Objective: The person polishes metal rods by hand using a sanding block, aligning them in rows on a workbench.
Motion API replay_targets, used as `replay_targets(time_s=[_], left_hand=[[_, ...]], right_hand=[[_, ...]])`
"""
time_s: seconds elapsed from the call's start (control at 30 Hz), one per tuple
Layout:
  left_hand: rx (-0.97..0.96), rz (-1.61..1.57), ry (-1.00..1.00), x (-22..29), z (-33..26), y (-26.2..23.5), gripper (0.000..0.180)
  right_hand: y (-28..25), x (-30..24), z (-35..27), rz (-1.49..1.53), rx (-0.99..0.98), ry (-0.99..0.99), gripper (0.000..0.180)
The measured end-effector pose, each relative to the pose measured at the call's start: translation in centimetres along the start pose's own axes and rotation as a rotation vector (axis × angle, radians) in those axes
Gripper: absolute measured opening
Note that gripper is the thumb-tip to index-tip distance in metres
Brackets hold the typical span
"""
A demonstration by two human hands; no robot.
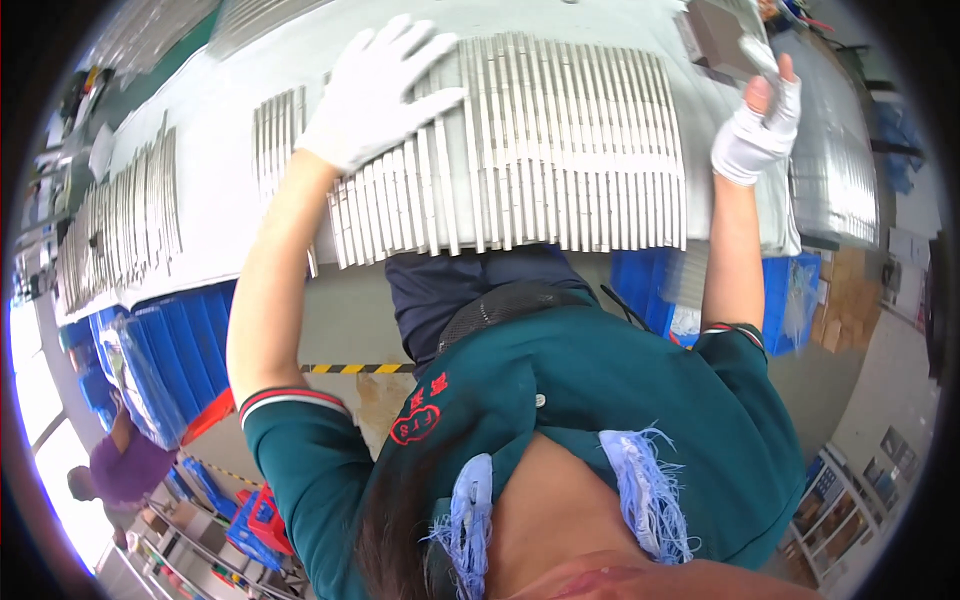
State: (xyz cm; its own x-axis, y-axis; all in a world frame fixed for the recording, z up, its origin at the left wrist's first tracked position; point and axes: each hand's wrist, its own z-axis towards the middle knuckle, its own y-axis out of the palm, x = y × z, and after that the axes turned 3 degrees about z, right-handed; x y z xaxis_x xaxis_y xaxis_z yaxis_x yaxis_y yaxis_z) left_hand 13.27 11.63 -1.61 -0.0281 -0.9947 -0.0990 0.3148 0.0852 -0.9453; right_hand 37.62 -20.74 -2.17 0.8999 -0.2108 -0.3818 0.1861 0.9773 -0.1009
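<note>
My left hand (378, 100), in a white glove, lies with fingers spread over a row of thin silvery metal strips (575, 150). The strips lie side by side on the pale-covered table, and the hand hides part of the row's left side. At the right, my right hand (758, 130) is raised by the table's edge, away from the strips. Its white glove leaves the thumb and one fingertip bare, and these stand apart. A blurred white shape beyond the thumb may be another gloved finger. Nearest to this hand is a brown block (718, 40).
Shorter strips (278, 140) lie left of my forearm, and another group (125, 210) at the far left. Clear plastic sheeting (835, 150) is at the right. Blue crates (180, 340) stand below the table's edge. A person in purple (130, 465) is at the lower left.
</note>
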Motion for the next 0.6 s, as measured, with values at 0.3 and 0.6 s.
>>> replay_targets(time_s=[0.3, 0.6], left_hand=[[0.008, -0.145, 0.174, 5.9, 4.6, -0.5, 0.062], [0.141, -0.260, 0.262, 10.6, 8.3, 1.0, 0.055]], right_hand=[[-0.6, -0.3, -1.0, 0.107, -0.173, 0.058, 0.040], [-1.0, -0.1, -0.1, -0.082, -0.060, -0.066, 0.042]])
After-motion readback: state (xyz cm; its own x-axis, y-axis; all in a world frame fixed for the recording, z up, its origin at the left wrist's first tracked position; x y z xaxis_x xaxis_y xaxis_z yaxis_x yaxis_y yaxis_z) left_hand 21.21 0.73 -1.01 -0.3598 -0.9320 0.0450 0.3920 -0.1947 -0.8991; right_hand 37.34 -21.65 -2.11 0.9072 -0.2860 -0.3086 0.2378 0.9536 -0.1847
